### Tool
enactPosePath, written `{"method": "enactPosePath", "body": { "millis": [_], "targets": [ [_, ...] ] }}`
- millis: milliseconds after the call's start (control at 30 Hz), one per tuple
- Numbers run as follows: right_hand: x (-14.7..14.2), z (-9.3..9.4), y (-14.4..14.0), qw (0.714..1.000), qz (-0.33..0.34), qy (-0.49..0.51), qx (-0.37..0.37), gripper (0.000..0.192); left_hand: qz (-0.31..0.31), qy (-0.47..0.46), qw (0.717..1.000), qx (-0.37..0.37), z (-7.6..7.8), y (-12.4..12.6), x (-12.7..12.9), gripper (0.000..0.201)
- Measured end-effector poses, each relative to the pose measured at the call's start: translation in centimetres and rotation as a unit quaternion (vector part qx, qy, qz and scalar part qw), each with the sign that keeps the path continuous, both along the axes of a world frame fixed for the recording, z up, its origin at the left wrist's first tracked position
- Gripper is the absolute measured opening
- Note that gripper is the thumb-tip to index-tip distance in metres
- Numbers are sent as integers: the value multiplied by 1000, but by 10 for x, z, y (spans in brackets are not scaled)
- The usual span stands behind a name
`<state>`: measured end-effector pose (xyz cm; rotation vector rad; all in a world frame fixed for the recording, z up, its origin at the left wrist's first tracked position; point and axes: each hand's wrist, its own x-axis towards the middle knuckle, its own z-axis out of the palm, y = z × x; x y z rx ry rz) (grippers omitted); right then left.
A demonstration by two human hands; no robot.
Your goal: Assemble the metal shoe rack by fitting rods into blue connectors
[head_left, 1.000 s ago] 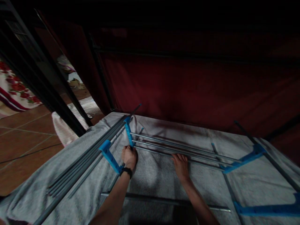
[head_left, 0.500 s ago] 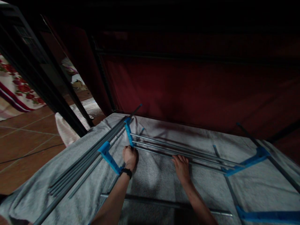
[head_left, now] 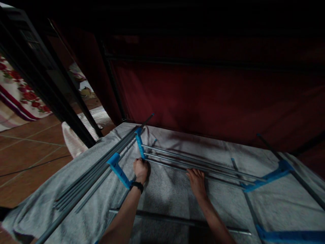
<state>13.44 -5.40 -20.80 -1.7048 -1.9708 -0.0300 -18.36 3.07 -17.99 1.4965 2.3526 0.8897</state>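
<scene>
Tube rack on fuzzy grey blanket, unmoved since a second ago; only our view shifted slightly. Our left hand is curled at the foot of the blue bracket, grip hidden. Our right hand is half open, fingers over the near tube, hold unclear. Tubes straight, round, shiny metal.

Over there, the single camera rides on the person's head, looking forward and down past the bare left hand and bare right hand, both near. It looks across the grey fleecy cloth to a dark red fabric curtain, taking in brown tiled floor off left.
</scene>
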Motion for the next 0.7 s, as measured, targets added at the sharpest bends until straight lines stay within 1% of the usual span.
{"method": "enactPosePath", "body": {
  "millis": [267,500,700],
  "targets": [
    [2,-2,1,1000,7,-6,-9,23,-2,55,998,-26,-4,-4,3,13],
    [1,-3,1,1000,7,-4,-15,23,3,82,996,-42,-6,-7,7,14],
    [-1,1,2,1000,-3,25,-18,21,-5,96,994,-55,-3,-8,6,20]
  ]
}}
